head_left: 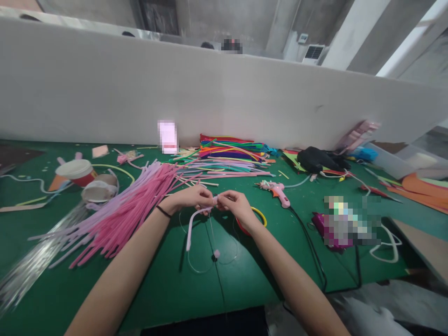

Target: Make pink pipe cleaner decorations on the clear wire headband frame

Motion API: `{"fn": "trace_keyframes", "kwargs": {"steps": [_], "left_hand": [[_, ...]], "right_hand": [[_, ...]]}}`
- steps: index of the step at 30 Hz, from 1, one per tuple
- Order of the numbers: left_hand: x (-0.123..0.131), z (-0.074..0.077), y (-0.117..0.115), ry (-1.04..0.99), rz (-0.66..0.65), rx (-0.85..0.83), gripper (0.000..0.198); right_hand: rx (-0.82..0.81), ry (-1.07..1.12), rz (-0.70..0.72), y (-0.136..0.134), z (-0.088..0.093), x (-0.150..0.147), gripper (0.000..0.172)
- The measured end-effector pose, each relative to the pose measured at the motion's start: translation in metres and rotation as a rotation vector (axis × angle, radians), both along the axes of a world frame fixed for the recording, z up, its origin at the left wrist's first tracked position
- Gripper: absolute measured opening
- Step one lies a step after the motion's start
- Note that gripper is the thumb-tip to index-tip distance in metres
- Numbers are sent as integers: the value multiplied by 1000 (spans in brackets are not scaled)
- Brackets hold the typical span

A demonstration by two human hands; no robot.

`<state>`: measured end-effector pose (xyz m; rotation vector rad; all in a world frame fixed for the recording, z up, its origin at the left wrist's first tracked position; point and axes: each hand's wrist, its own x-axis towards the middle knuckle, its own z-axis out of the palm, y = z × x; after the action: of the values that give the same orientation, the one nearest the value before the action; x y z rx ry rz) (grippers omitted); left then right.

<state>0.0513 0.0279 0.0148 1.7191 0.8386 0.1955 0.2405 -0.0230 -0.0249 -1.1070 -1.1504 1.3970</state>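
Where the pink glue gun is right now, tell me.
In the head view, the pink glue gun lies on the green table, to the right of the right hand.

Landmark: glue gun (278, 190), with a smooth plastic body of low sheen. Left of the glue gun, I hold a lilac strip (190, 232); its surface looks soft, fuzzy and matt. Farther left of the glue gun, the pink and lilac stems (129, 214) show the same matt, fuzzy pile. Far left of the glue gun, the silver strands (38, 259) are glossy, metallic in look. Under the glue gun, my green tabletop (157, 289) is smooth with a faint sheen. Behind the glue gun, the white partition (224, 93) is smooth and matt. Far right of the glue gun, the orange sheets (425, 189) appear matt.
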Motion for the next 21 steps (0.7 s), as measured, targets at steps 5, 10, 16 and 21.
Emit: {"fn": "trace_keyframes", "kwargs": {"steps": [5,10,16,21], "left_hand": [[0,-3,0,15,17,-13,42],[1,-8,1,-22,42,-24,43],[2,-5,-1,-53,63,8,42],[0,-6,-1,-73,61,-50,49]], "right_hand": [[26,-30,0,1,-4,0,29],[64,-67,-37,0,-3,-2,27],[178,-217,-50,0,-3,-2,22],[176,-226,-7,2,-8,0,22]]}}
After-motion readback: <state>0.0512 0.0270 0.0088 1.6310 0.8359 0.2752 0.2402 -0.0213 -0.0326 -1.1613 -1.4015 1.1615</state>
